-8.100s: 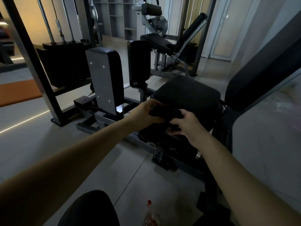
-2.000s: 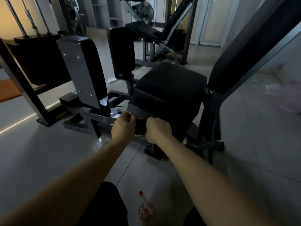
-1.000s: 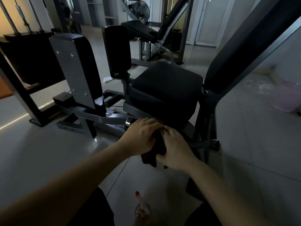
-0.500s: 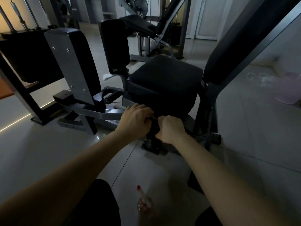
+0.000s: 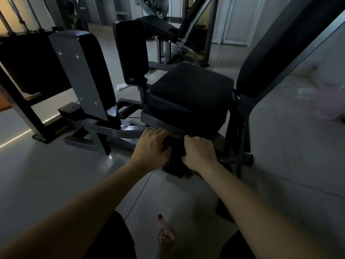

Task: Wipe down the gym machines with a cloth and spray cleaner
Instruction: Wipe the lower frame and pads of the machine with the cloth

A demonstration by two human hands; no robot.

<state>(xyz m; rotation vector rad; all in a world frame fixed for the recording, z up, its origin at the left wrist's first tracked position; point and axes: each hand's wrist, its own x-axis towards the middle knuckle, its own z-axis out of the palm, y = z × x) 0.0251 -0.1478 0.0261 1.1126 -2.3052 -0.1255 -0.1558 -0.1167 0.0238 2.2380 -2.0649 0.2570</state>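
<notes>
While both hands work under the front edge of the seat pad (image 5: pixel 190 90), the dark cloth (image 5: pixel 174 146) sits bunched between them, directly below the grey seat bracket (image 5: pixel 158 124) of the gym machine. The left hand (image 5: pixel 152 146) grips the cloth from the 9 o'clock side; its fingers (image 5: pixel 156 132) are curled and pressed together over the fabric. The right hand (image 5: pixel 198 153) grips the cloth from the 3 o'clock side; its fingers (image 5: pixel 194 142) are closed in a fist around the fabric. Whether the cloth touches the bracket cannot be told.

The backrest (image 5: pixel 280 43) rises at 2 o'clock from the seat pad. The near thigh pad (image 5: pixel 84 71), with a grey bolted backing plate, stands at 9 o'clock from the seat pad; the far thigh pad (image 5: pixel 130 51) stands at 11 o'clock.

The spray bottle (image 5: pixel 165 234), with a red nozzle, is on the tiled floor (image 5: pixel 280 165) at 6 o'clock from the hands, between the person's knees and well apart from both hands. A second machine (image 5: pixel 168 28) stands at 12 o'clock in the background.
</notes>
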